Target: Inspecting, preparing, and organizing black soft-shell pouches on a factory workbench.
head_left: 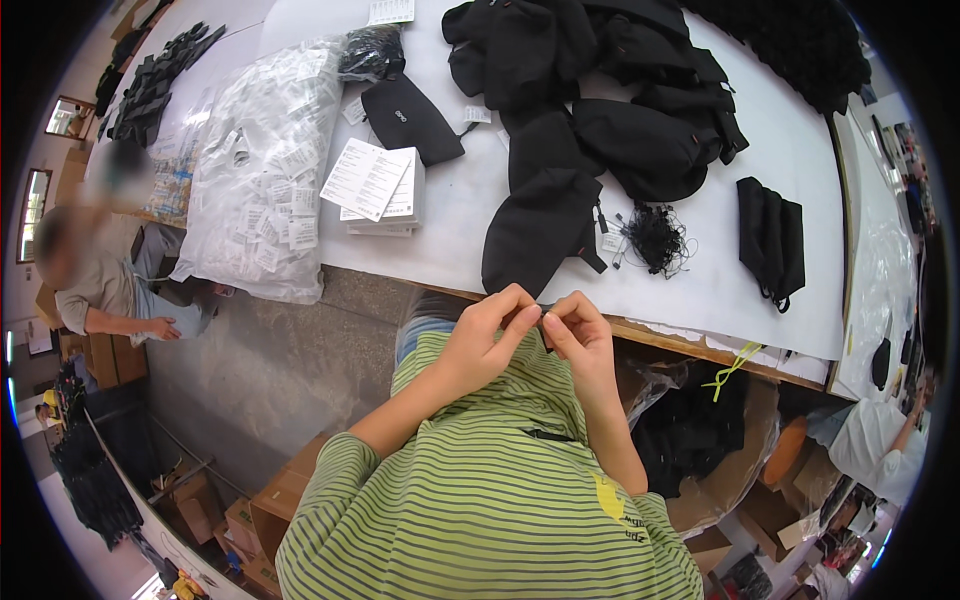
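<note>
At the table's near edge my left hand (488, 335) and my right hand (582, 335) meet fingertip to fingertip. Both are closed in a pinch on a thin black strap (545, 310), mostly hidden by the fingers. Just beyond them lies a black fabric pouch (535, 235) with a short tab at its right side. A tangle of thin black cords (658, 240) rests to the right of that pouch, with a small white tag beside it.
Behind lie several piled black pouches (640, 130). On the left are a stack of white cards (375, 185), a flat black pouch (415, 118) and a large clear bag of white labels (265, 170). Folded black pouches (770, 240) lie right. A person (110, 270) sits far left.
</note>
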`<state>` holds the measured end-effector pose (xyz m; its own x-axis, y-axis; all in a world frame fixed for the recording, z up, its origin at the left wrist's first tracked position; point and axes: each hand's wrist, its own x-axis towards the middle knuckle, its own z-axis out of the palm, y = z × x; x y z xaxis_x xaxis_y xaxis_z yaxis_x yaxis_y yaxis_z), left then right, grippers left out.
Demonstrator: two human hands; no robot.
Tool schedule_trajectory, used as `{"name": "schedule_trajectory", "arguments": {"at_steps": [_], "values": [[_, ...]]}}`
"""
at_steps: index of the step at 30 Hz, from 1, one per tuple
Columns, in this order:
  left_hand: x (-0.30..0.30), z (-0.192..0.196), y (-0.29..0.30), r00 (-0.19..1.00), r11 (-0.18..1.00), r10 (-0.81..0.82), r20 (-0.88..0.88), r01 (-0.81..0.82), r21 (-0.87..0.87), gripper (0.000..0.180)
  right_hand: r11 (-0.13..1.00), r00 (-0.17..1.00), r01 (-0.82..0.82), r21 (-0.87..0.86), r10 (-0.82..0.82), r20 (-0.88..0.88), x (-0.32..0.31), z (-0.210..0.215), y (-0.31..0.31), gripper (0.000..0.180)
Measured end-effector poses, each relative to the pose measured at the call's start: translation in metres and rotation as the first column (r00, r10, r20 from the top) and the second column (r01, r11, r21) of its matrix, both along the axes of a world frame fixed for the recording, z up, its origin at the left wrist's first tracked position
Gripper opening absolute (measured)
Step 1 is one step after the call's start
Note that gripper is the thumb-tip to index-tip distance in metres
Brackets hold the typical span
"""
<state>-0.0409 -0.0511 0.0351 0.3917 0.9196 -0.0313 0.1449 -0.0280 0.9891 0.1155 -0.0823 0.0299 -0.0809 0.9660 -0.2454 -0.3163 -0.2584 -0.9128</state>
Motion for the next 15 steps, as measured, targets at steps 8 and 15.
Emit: {"name": "schedule_trajectory", "arguments": {"at_steps": [8, 15], "values": [[-0.0006, -0.0012, 0.0014, 0.997, 0.997, -0.013, -0.08, 0.019, 0.072, 0.018, 0.997, 0.995, 0.01, -0.079, -0.019, -0.103, 0.001, -0.0021, 0.0, 0.016], [-0.0016, -0.0041, 0.0021, 0.996, 0.994, -0.004, -0.092, 0.014, 0.106, 0.017, 1.0, 0.999, 0.001, -0.031, -0.003, -0.052, -0.0018, -0.0029, 0.0021, 0.017]]}}
